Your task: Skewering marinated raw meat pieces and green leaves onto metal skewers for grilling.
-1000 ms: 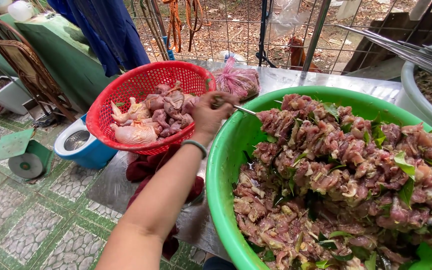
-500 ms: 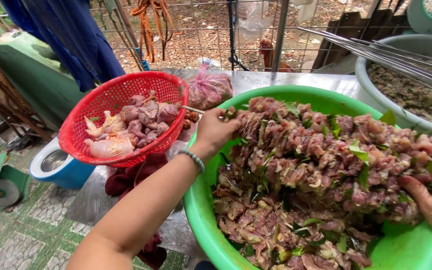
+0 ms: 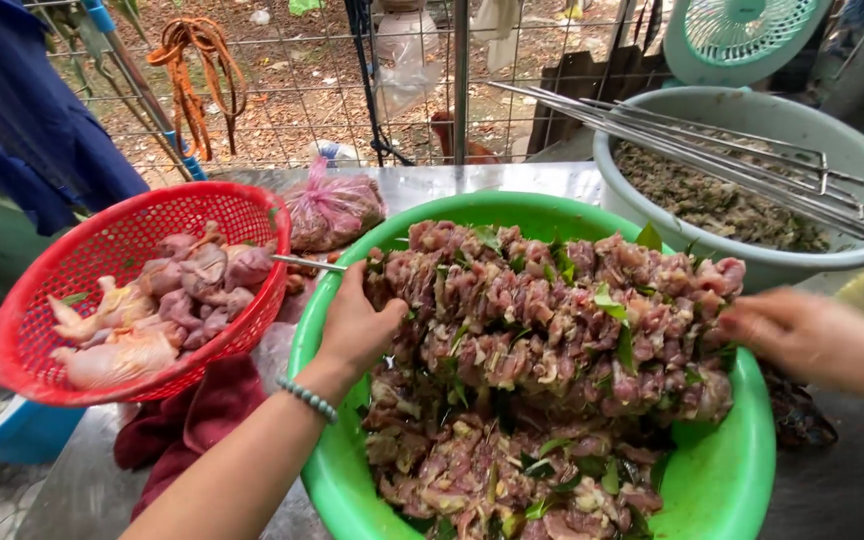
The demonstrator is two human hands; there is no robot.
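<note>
A big green basin [image 3: 732, 470] holds a heap of marinated meat pieces with green leaves, many threaded on metal skewers [image 3: 552, 310]. My left hand [image 3: 357, 320], with a bead bracelet at the wrist, grips the left ends of the skewers at the basin's left rim; a skewer tip [image 3: 307, 263] pokes out leftward. My right hand [image 3: 812, 335] holds the skewers' right ends at the right rim. The loaded skewers lie across the top of the meat heap.
A red plastic basket [image 3: 72, 300] with raw poultry pieces sits to the left on a dark red cloth [image 3: 187, 425]. A pink bag [image 3: 332, 210] lies behind. A grey basin [image 3: 752, 130] with a wire grill rack [image 3: 692, 145] stands at back right, a wire fence beyond.
The view has shifted right and down. My left hand has closed on the skewer ends at the basin's left rim, and my right hand has come in at the right rim.
</note>
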